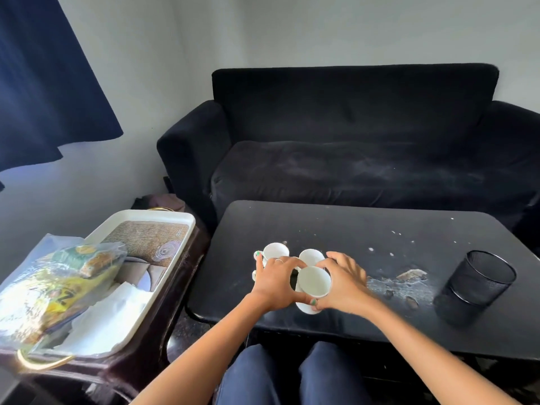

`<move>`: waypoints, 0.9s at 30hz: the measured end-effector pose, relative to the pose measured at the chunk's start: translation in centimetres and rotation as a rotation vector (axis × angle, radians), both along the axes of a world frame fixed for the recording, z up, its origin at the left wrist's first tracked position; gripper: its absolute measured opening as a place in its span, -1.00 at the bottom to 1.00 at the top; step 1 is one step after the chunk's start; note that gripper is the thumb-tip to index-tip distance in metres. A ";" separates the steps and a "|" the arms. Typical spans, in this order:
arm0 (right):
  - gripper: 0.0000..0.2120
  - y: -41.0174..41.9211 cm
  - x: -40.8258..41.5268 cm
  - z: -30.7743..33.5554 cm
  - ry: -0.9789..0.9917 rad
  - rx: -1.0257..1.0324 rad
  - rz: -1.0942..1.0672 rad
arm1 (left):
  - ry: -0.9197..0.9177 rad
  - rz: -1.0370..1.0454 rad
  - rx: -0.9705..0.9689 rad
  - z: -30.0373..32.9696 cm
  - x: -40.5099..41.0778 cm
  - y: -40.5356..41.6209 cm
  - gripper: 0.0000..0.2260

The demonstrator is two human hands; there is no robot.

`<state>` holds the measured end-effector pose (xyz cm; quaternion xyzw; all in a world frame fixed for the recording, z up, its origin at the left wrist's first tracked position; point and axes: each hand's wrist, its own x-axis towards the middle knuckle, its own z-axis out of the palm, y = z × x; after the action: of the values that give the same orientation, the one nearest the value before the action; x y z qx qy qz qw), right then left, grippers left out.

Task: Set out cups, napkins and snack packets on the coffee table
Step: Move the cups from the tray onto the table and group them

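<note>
**Cups are down, but everything else is off to the left**

Napkins (117, 305) and snack packets (58, 287) sit in the tray (163, 282) on the side stand, well left of the worktop (365, 244). The left hand (274, 280) lies over the left cups (273, 252), grip curled on them I think (partly hidden). The right hand (344, 283) pinches the near cup (314, 281). My guess: the tray is nearer the left hand, so it reaches there next.

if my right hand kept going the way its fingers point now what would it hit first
Likely the rear white cup: the right hand points up-left with fingertips beside it, while gripping the nearest cup. Depth is uncertain.
</note>
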<state>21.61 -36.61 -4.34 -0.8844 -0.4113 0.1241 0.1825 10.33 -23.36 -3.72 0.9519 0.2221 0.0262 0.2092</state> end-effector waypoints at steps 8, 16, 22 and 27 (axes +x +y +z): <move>-0.17 0.1 0.4 -3.4 0.029 0.001 -0.061 | 0.077 -0.036 0.104 -2.4 1.5 -0.5 -0.37; -0.16 0.5 0.7 -4.5 0.031 0.033 -0.095 | 0.080 -0.073 0.142 -3.1 1.9 -0.2 -0.37; -0.23 0.5 0.5 -4.3 0.061 0.028 -0.107 | 0.090 -0.083 0.142 -3.3 1.6 -0.3 -0.33; -0.08 -0.5 1.1 -3.1 0.147 -0.033 -0.061 | 0.040 -0.084 0.129 -2.8 0.8 -0.1 -0.34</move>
<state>22.70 -37.10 -7.43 -0.8879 -0.3674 0.1898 0.2013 11.09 -23.50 -6.55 0.9723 0.1839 0.0127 0.1437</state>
